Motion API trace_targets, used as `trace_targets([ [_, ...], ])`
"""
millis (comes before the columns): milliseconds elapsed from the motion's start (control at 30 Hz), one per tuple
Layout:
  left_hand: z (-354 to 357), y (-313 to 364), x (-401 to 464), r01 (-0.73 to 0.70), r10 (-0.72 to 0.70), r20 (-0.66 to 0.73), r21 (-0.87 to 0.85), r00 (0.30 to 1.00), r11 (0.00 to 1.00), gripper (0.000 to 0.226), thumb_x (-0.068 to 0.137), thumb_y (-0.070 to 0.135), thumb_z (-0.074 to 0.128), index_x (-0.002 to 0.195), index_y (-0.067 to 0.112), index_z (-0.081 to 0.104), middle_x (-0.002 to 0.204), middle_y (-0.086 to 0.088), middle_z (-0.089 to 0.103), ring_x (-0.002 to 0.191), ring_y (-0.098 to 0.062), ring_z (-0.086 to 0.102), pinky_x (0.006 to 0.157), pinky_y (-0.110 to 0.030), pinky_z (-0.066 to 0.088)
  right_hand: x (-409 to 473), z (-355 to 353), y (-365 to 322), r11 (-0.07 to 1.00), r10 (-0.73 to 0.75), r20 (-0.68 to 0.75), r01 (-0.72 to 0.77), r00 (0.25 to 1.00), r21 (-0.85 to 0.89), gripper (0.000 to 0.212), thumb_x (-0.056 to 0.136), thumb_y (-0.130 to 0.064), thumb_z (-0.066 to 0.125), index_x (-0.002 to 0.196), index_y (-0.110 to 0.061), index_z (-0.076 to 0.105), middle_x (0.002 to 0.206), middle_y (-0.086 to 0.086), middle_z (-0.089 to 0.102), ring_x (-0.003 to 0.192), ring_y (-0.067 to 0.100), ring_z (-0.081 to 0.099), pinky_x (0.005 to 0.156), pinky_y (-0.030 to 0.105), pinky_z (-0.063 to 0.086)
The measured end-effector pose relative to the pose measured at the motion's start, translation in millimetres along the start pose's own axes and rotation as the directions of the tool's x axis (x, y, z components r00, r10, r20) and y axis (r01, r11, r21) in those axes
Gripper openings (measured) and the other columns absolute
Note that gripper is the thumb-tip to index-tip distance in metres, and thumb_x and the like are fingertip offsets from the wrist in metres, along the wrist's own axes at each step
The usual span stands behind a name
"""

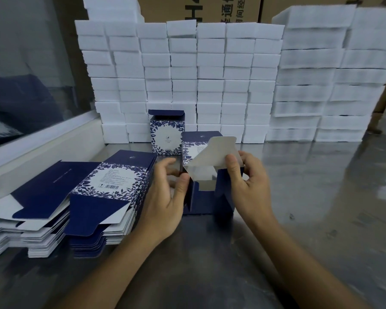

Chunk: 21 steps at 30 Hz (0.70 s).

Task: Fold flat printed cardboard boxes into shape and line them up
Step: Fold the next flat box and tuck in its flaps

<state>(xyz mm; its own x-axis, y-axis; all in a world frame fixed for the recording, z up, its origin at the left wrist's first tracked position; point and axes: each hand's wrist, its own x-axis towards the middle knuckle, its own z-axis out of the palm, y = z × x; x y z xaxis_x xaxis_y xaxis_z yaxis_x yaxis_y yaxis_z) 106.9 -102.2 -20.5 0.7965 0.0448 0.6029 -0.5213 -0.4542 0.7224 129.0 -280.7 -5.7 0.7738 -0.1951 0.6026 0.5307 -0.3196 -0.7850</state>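
Flanking one half-folded box (206, 197), two hands, one upright box (167, 136)

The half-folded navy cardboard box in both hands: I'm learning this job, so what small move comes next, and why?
Probably fold the large white-backed flap down over the opening. The half-folded navy cardboard box stands on the steel table, its end open. The right hand pinches that raised flap; the left hand grips the box's left side.
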Motion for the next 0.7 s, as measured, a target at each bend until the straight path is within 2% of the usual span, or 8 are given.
trace_targets([
  [100, 0.0, -11.5, -1.8, -0.011, 0.011, -0.001, 0.178, 1.0, 0.984, 0.053, 0.085, 0.074, 0.029, 0.099, 0.024, 0.041, 0.09, 0.013, 0.052, 0.08, -0.003, 0.053, 0.065, -0.027, 0.042, -1.9, 1.4, -4.4, 0.999, 0.023, 0.011, -0.023, 1.0, 0.038, 0.048, 0.083, -0.067, 0.045, 0.097, -0.025, 0.064, 0.107, -0.001, 0.065, 0.097, 0.013, 0.06, 0.079, 0.033, 0.054],
  [167, -0.5, -15.1, -1.1, -0.046, 0.05, -0.009, 0.236, 0.999, 0.971, 0.052, 0.089, 0.069, 0.028, 0.084, 0.02, 0.042, 0.081, 0.009, 0.046, 0.073, -0.009, 0.048, 0.061, -0.032, 0.04, -2.9, 2.2, -6.7, 0.999, 0.013, 0.005, -0.014, 1.0, 0.049, 0.033, 0.083, -0.066, 0.049, 0.085, -0.035, 0.06, 0.106, -0.005, 0.066, 0.095, 0.009, 0.061, 0.074, 0.026, 0.054],
  [233, -1.2, -14.7, 0.5, -0.082, 0.094, -0.031, 0.277, 0.995, 0.957, 0.043, 0.092, 0.061, 0.029, 0.074, 0.023, 0.037, 0.076, 0.008, 0.04, 0.067, -0.011, 0.044, 0.058, -0.034, 0.036, -3.8, 2.9, -9.1, 0.998, 0.004, -0.003, -0.004, 1.0, 0.068, 0.026, 0.083, -0.063, 0.054, 0.077, -0.038, 0.056, 0.104, -0.013, 0.068, 0.092, 0.006, 0.064, 0.069, 0.019, 0.053],
  [367, -6.4, -15.2, 4.3, -0.143, 0.159, -0.023, 0.321, 0.987, 0.936, 0.034, 0.099, 0.044, 0.032, 0.072, 0.024, 0.032, 0.074, 0.01, 0.036, 0.063, -0.009, 0.04, 0.058, -0.032, 0.031, -4.9, 4.5, -9.5, 0.994, -0.001, -0.017, 0.003, 1.0, 0.112, 0.027, 0.085, -0.056, 0.063, 0.074, -0.033, 0.058, 0.097, -0.027, 0.069, 0.089, 0.005, 0.068, 0.068, 0.017, 0.053],
  [467, -6.3, -16.7, 5.6, -0.143, 0.167, -0.055, 0.307, 0.984, 0.941, 0.029, 0.099, 0.03, 0.037, 0.071, 0.021, 0.037, 0.076, 0.008, 0.039, 0.064, -0.013, 0.043, 0.06, -0.036, 0.039, -4.8, 4.5, -6.9, 0.993, -0.013, -0.008, 0.013, 1.0, 0.118, 0.02, 0.085, -0.049, 0.069, 0.078, -0.034, 0.059, 0.094, -0.025, 0.069, 0.089, 0.004, 0.067, 0.067, 0.014, 0.051],
  [533, -5.4, -18.8, 5.1, -0.124, 0.152, -0.077, 0.287, 0.985, 0.95, 0.031, 0.1, 0.028, 0.04, 0.071, 0.016, 0.042, 0.078, 0.006, 0.043, 0.065, -0.015, 0.046, 0.061, -0.038, 0.041, -4.8, 4.9, -4.0, 0.994, -0.02, 0.017, 0.018, 1.0, 0.108, 0.016, 0.088, -0.038, 0.073, 0.081, -0.036, 0.058, 0.094, -0.024, 0.068, 0.088, 0.0, 0.066, 0.066, 0.012, 0.049],
  [600, -5.9, -21.9, 5.0, -0.089, 0.119, -0.092, 0.277, 0.989, 0.957, 0.04, 0.103, 0.036, 0.04, 0.07, 0.014, 0.041, 0.07, 0.005, 0.043, 0.06, -0.014, 0.045, 0.057, -0.037, 0.039, -5.1, 5.0, -1.4, 0.996, -0.039, 0.041, 0.035, 0.998, 0.077, 0.018, 0.09, -0.03, 0.073, 0.083, -0.038, 0.057, 0.095, -0.027, 0.067, 0.089, -0.003, 0.064, 0.066, 0.01, 0.048],
  [700, -10.0, -24.3, 5.0, 0.012, 0.012, -0.104, 0.224, 0.995, 0.974, 0.041, 0.089, 0.059, 0.043, 0.074, 0.021, 0.041, 0.057, 0.006, 0.045, 0.053, -0.011, 0.047, 0.053, -0.03, 0.039, -5.1, 5.1, 0.7, 0.997, -0.06, 0.052, 0.057, 0.997, 0.048, 0.023, 0.092, -0.024, 0.071, 0.086, -0.041, 0.057, 0.095, -0.031, 0.066, 0.088, -0.004, 0.063, 0.067, 0.008, 0.047],
])
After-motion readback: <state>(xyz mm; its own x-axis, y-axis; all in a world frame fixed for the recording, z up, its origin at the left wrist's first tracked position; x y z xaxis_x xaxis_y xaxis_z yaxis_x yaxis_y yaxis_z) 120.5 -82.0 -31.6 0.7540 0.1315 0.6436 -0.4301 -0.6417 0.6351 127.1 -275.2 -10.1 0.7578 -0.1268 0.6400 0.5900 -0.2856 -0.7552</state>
